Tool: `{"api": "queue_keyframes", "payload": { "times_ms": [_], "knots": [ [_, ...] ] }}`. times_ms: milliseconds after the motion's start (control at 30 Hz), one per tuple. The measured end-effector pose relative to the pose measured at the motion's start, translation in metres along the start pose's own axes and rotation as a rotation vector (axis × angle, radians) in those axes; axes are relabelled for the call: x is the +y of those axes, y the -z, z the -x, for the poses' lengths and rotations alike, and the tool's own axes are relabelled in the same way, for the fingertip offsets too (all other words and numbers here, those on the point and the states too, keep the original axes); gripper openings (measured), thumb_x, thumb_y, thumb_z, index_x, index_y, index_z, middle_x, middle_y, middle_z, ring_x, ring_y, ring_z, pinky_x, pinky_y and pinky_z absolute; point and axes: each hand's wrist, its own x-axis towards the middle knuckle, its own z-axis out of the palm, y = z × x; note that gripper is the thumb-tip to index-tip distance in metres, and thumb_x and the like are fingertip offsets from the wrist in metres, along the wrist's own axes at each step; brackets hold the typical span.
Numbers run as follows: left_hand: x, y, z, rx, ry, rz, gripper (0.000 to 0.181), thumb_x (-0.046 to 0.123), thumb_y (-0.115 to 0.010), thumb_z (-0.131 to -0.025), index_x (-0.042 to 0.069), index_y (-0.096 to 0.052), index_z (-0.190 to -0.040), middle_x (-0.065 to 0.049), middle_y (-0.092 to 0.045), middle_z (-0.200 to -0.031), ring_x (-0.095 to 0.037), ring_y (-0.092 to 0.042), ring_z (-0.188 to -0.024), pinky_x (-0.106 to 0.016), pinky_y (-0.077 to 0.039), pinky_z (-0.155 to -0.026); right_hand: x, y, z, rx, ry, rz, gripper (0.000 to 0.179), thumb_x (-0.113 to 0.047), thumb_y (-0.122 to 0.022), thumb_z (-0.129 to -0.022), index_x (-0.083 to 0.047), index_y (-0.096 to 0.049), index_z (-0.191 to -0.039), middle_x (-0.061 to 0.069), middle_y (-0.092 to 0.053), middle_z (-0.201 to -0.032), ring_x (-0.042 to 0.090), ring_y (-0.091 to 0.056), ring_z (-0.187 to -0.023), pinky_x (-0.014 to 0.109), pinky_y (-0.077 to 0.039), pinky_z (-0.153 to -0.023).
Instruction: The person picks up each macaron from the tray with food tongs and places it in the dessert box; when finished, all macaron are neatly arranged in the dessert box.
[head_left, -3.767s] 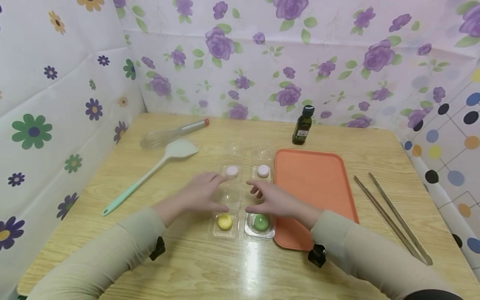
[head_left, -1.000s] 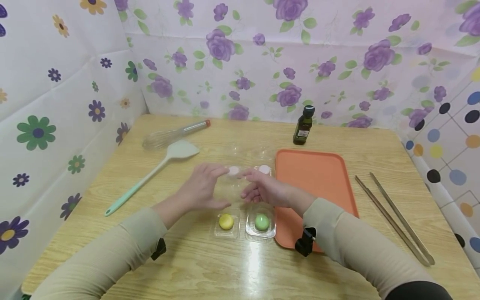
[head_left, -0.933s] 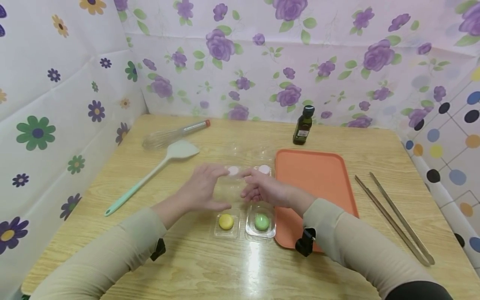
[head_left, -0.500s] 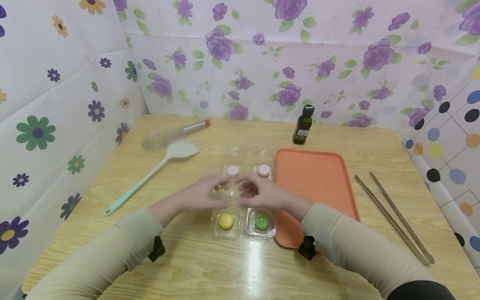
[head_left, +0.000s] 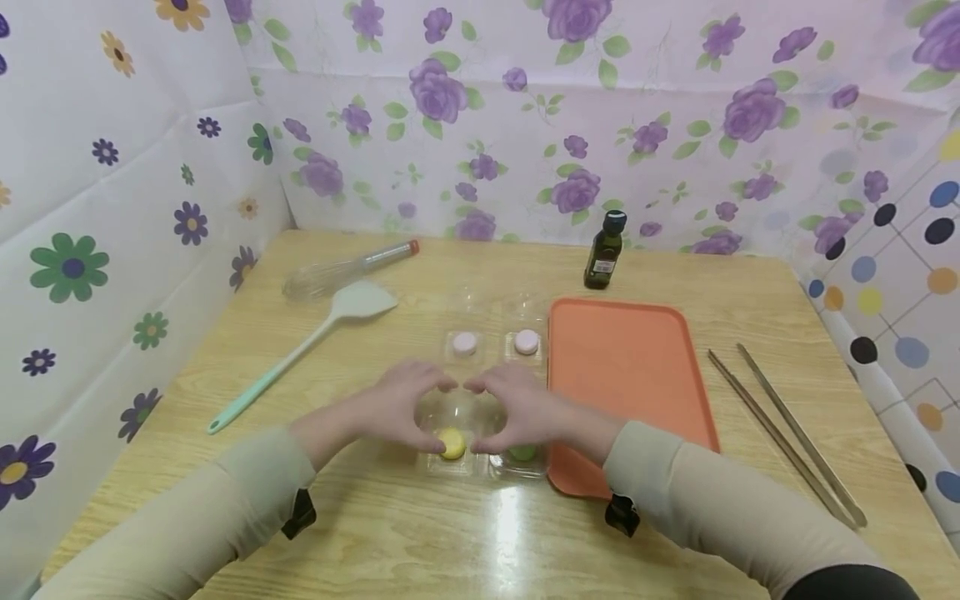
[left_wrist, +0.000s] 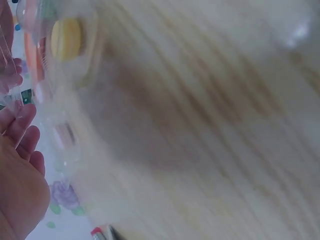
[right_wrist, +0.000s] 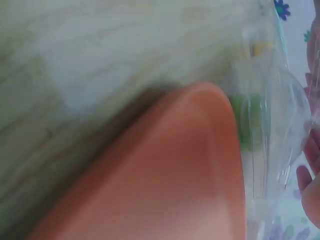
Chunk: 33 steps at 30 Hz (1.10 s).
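Note:
My left hand [head_left: 396,406] and right hand [head_left: 529,408] face each other over the front boxes, fingers and thumbs curved around the sides of a clear plastic lid [head_left: 456,410]. In the left wrist view, my left fingers [left_wrist: 22,127] hold clear plastic. Right below the thumbs lies a yellow macaron [head_left: 452,442] in a clear box [head_left: 442,468]. Beside it, a green macaron [head_left: 522,452] sits in another clear box [head_left: 525,472], partly hidden by my right hand. Farther back are two pale pink macarons, one on the left [head_left: 464,342] and one on the right [head_left: 527,341], in clear boxes.
An orange tray [head_left: 622,350] lies right of the boxes, with metal tongs [head_left: 787,437] beyond it. A dark bottle [head_left: 603,250] stands behind the tray. At the left are a pale green spatula [head_left: 330,325] and a whisk [head_left: 352,267].
Both hands have come nearer the front edge, and the clear lid now tilts down over the yellow macaron. My right hand now covers part of the green macaron.

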Motion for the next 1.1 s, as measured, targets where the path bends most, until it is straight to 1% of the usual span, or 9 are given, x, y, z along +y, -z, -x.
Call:
{"api": "queue_keyframes", "payload": {
  "times_ms": [133,200,333,467,533,633,800,933,1100],
  "knots": [
    [0.003,-0.005,0.005,-0.026,-0.003,-0.012,0.083,0.052,-0.080,-0.060,0.010,-0.050,-0.126,0.000,-0.052,-0.124,-0.021,-0.040,-0.115,-0.046,-0.030,-0.099,-0.006,-0.007,0.002,-0.002,0.028,0.155,0.084,-0.061,-0.070,-0.069,-0.013,-0.048,-0.133,0.000,-0.053,-0.119,0.019,-0.042,-0.113,0.042,-0.029,-0.097],
    [0.003,-0.008,0.007,-0.023,-0.009,-0.021,0.082,0.051,-0.081,-0.058,0.011,-0.050,-0.123,0.000,-0.052,-0.122,-0.020,-0.041,-0.113,-0.045,-0.031,-0.098,-0.010,-0.010,0.003,-0.002,0.040,0.221,0.084,-0.064,-0.068,-0.069,-0.013,-0.049,-0.133,-0.001,-0.052,-0.119,0.018,-0.042,-0.112,0.041,-0.029,-0.096],
    [0.001,-0.015,0.011,-0.015,-0.032,-0.081,0.081,0.053,-0.081,-0.057,0.013,-0.049,-0.120,0.003,-0.049,-0.118,-0.017,-0.042,-0.110,-0.041,-0.033,-0.096,-0.014,-0.015,0.004,-0.010,0.084,0.376,0.084,-0.071,-0.061,-0.069,-0.015,-0.050,-0.131,-0.002,-0.053,-0.118,0.018,-0.042,-0.111,0.042,-0.031,-0.095],
    [-0.001,-0.023,0.014,-0.015,-0.072,-0.148,0.083,0.056,-0.080,-0.056,0.013,-0.049,-0.120,0.002,-0.047,-0.118,-0.016,-0.041,-0.108,-0.039,-0.035,-0.095,-0.016,-0.021,0.004,-0.024,0.112,0.465,0.081,-0.074,-0.059,-0.069,-0.018,-0.052,-0.127,-0.002,-0.053,-0.115,0.018,-0.044,-0.108,0.043,-0.032,-0.094],
    [-0.003,-0.025,0.014,-0.010,-0.089,-0.180,0.083,0.056,-0.079,-0.056,0.012,-0.049,-0.120,0.001,-0.047,-0.118,-0.016,-0.041,-0.108,-0.038,-0.036,-0.094,-0.016,-0.024,0.004,-0.030,0.110,0.477,0.080,-0.073,-0.061,-0.068,-0.019,-0.052,-0.127,-0.002,-0.053,-0.114,0.018,-0.044,-0.108,0.043,-0.032,-0.094],
    [-0.003,-0.027,0.013,-0.004,-0.095,-0.213,0.083,0.056,-0.079,-0.057,0.012,-0.049,-0.120,0.000,-0.047,-0.118,-0.017,-0.042,-0.107,-0.038,-0.036,-0.094,-0.016,-0.025,0.003,-0.040,0.093,0.477,0.080,-0.071,-0.062,-0.069,-0.018,-0.052,-0.128,-0.001,-0.052,-0.114,0.019,-0.044,-0.109,0.042,-0.032,-0.093],
    [-0.001,-0.028,0.012,-0.006,-0.063,-0.226,0.082,0.060,-0.076,-0.060,0.012,-0.050,-0.120,0.000,-0.048,-0.119,-0.017,-0.042,-0.108,-0.038,-0.035,-0.096,-0.017,-0.023,0.003,-0.052,0.051,0.433,0.080,-0.065,-0.067,-0.069,-0.016,-0.051,-0.130,0.002,-0.052,-0.116,0.020,-0.044,-0.109,0.042,-0.032,-0.094],
    [-0.001,-0.028,0.011,0.004,-0.044,-0.237,0.081,0.061,-0.074,-0.062,0.012,-0.051,-0.121,0.000,-0.048,-0.119,-0.016,-0.042,-0.109,-0.038,-0.034,-0.097,-0.017,-0.023,0.003,-0.051,0.029,0.383,0.077,-0.057,-0.071,-0.068,-0.014,-0.052,-0.129,0.002,-0.053,-0.116,0.020,-0.046,-0.108,0.040,-0.033,-0.094],
    [-0.002,-0.029,0.010,0.021,-0.047,-0.255,0.082,0.062,-0.074,-0.062,0.011,-0.053,-0.122,0.000,-0.049,-0.117,-0.017,-0.043,-0.105,-0.038,-0.036,-0.094,-0.016,-0.023,0.002,-0.060,0.015,0.371,0.075,-0.053,-0.073,-0.067,-0.013,-0.053,-0.128,0.001,-0.056,-0.116,0.019,-0.047,-0.108,0.039,-0.034,-0.093]
  ]
}}
